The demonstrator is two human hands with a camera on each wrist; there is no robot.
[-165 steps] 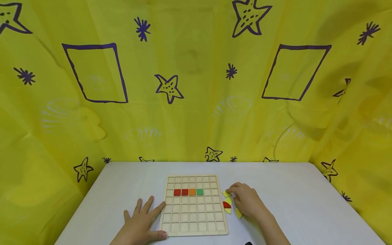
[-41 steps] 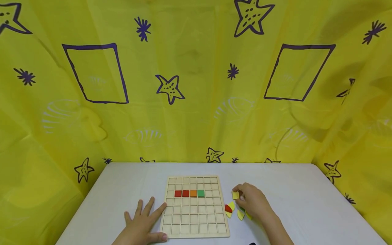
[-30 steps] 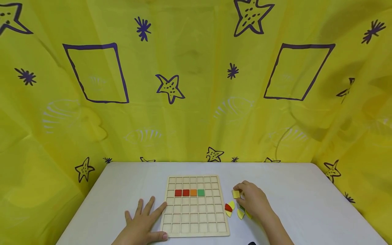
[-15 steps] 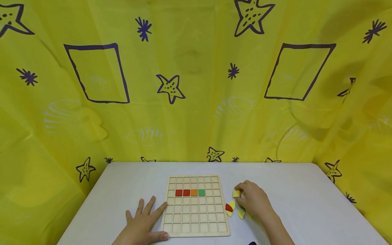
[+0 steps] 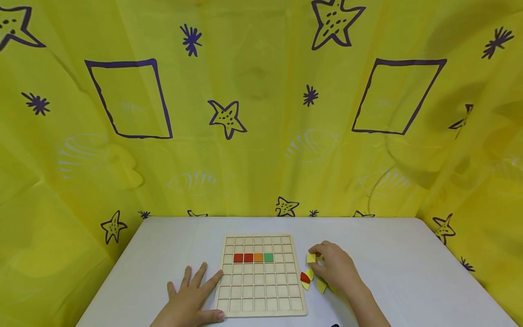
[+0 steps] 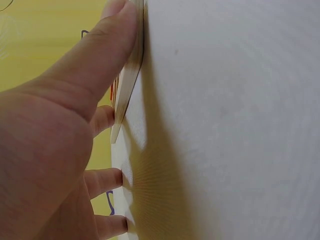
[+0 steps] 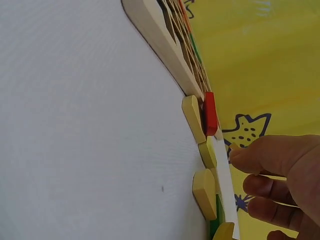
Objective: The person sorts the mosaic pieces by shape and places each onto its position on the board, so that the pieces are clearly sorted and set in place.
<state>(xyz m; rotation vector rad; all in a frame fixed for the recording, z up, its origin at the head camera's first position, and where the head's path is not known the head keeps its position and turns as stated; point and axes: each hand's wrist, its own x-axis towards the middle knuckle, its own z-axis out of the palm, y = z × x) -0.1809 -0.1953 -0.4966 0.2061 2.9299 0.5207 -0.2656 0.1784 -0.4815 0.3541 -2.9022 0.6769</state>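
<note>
A wooden grid board (image 5: 260, 313) lies flat on the table. Four-sided tiles fill part of one row: two red tiles (image 5: 248, 258), an orange tile (image 5: 259, 257) and a green tile (image 5: 268, 257). My left hand (image 5: 185, 297) is spread out, its thumb and forefinger touching the board's left edge. Right of the board, my right hand (image 5: 336, 268) pinches a yellow square tile (image 5: 311, 258) between thumb and forefinger. Below that hand lie yellow curved pieces (image 5: 321, 285) and a red piece (image 5: 305, 277). In the right wrist view a green piece (image 7: 218, 216) shows among them, mostly covered.
A white table (image 5: 392, 254) carries everything. Yellow curtains (image 5: 261, 177) with star drawings hang behind it and at both sides. The tip of a dark object (image 5: 335, 325) pokes in at the bottom edge.
Over the last seconds my right hand took up the yellow square tile from beside the board. Just now it has shifted slightly left with the tile. My left hand stays put.
</note>
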